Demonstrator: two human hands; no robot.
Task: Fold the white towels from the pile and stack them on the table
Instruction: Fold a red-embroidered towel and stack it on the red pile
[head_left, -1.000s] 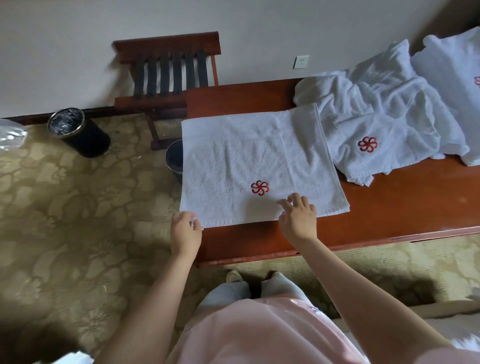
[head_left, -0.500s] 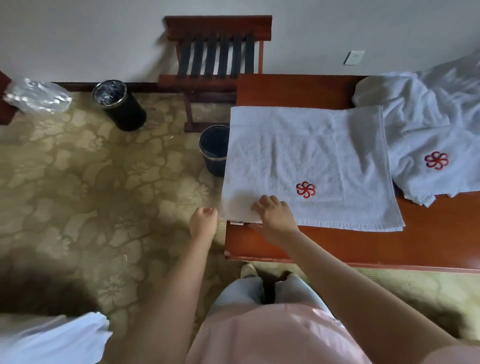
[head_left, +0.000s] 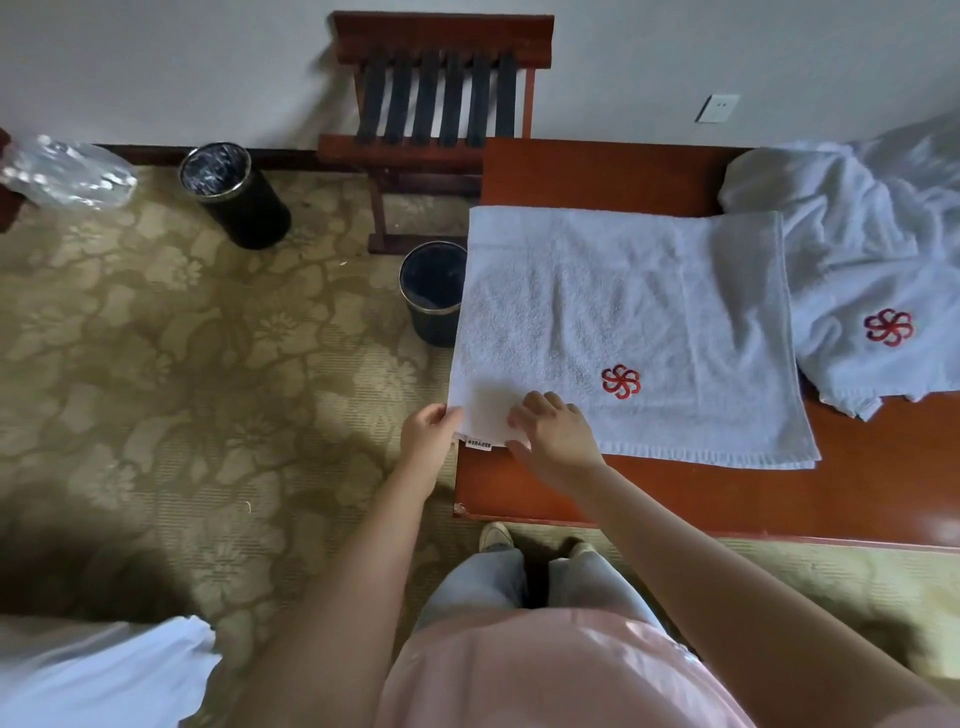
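Note:
A white towel (head_left: 613, 317) with a red flower logo lies flat on the left end of the red-brown table (head_left: 779, 499), its right part folded over. My left hand (head_left: 428, 436) pinches the towel's near-left corner by the label. My right hand (head_left: 556, 434) rests with fingers spread on the same corner, just right of the left hand. The pile of unfolded white towels (head_left: 872, 260) sits at the table's right, one showing a red logo.
A small dark bin (head_left: 434, 291) stands on the carpet against the table's left end. A wooden luggage rack (head_left: 441, 98) and a second black bin (head_left: 234, 192) are by the wall. A clear plastic bag (head_left: 67, 169) lies far left. White cloth (head_left: 98, 670) shows bottom left.
My right hand slid left along the towel's near edge to the left corner. My left hand left the edge, then came back and took the corner. The view shifted left.

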